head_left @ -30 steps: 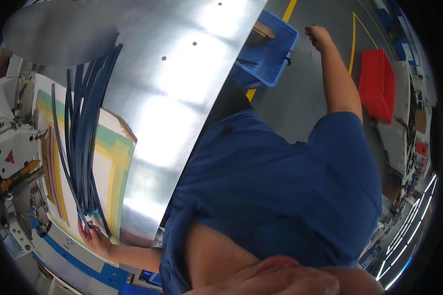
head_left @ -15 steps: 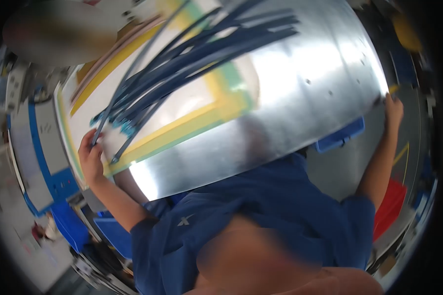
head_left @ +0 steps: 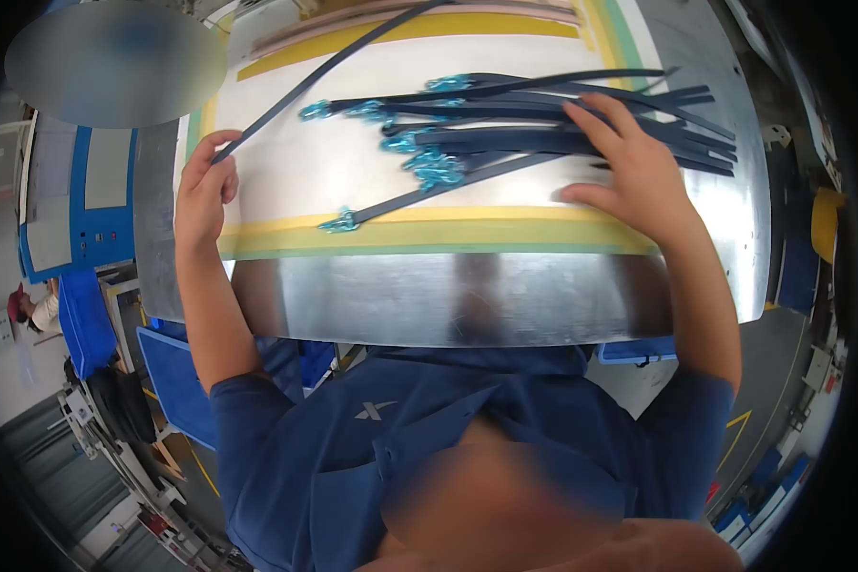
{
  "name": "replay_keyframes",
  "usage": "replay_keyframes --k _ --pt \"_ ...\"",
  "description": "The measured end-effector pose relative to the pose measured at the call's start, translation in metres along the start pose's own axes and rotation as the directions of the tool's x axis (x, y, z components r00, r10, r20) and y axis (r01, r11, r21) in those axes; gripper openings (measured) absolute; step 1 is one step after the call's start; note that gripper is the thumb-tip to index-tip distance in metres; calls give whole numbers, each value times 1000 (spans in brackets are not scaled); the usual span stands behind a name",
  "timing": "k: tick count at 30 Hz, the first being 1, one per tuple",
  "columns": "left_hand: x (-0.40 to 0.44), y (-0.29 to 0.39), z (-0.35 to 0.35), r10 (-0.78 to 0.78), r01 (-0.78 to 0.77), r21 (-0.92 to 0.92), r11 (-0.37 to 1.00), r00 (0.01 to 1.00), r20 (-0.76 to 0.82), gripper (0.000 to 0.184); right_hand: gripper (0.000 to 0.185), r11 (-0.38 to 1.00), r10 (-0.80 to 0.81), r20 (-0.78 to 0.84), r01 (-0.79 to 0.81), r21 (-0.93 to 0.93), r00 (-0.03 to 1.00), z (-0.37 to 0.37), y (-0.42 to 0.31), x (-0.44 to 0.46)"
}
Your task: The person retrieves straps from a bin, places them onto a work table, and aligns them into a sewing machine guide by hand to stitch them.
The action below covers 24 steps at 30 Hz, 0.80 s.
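Observation:
One long dark flat strip slants up and away from my left hand. Its near end is pinched between the fingers and thumb of that hand. A loose bundle of similar dark strips lies across the white sheet, their left ends wrapped in shiny light-blue material. My right hand rests over the bundle, fingers and thumb spread apart, fingertips at the strips. Part of the bundle is hidden under this hand. A single strip lies lower, angled away from the others.
Yellow and green tape borders edge the sheet on a metal tabletop. Pinkish strips lie at the far side. Blue bins stand below the table at left, and a person in a red cap is farther off.
My view has turned and steadied over the table. My right hand has moved from the table's right edge onto the bundle. The left hand still holds a strip end, now farther from the bundle.

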<state>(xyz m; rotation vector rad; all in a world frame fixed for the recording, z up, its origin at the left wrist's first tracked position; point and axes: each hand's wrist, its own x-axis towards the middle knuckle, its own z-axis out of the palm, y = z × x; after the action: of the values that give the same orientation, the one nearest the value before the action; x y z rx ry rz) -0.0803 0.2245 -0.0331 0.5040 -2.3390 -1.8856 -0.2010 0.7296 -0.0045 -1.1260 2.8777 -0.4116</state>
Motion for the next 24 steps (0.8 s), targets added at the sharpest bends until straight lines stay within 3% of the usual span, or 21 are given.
replay_keyframes --k 2,5,7,12,13,15,17,18,19,21,22,23,24 --pt "2 6 3 -22 16 170 985 999 33 36 92 998 -45 18 46 -46 999 20 -10 33" --pt "12 8 8 -56 35 156 987 990 131 34 101 991 -93 27 95 -98 995 43 -6 57" --pt "25 6 12 -29 -2 184 983 986 166 34 103 990 -48 79 57 -127 996 47 -7 58" --pt "54 36 70 85 -204 201 958 872 483 31 107 988 -112 139 126 -94 984 37 -20 44" --pt "62 39 81 136 -284 177 942 808 574 30 103 988 -129 121 139 -73 984 34 -31 45" --pt "79 45 107 208 -380 189 906 786 582 30 93 979 -195 88 200 -43 977 30 -38 52" --pt "100 51 126 203 -373 196 907 795 571 31 83 962 -269 -213 253 -101 939 28 -39 74" --pt "111 52 134 176 -316 145 937 791 586 30 66 979 -200 -257 204 -11 945 26 -44 89" --pt "120 52 140 149 -255 95 962 785 602 30 66 979 -199 -257 203 -12 946 32 -42 108" --pt "132 49 149 144 -227 60 972 780 609 29 44 952 -305 -403 286 -108 863 47 -36 149" --pt "138 48 151 142 -199 25 980 775 616 28 44 952 -306 -402 286 -111 863 55 -32 161" --pt "143 46 153 148 -204 21 979 774 616 28 35 977 -182 -268 204 59 946 63 -30 172" --pt "149 44 153 102 -230 142 963 797 596 28 27 972 -72 -106 94 214 992 68 -28 181"
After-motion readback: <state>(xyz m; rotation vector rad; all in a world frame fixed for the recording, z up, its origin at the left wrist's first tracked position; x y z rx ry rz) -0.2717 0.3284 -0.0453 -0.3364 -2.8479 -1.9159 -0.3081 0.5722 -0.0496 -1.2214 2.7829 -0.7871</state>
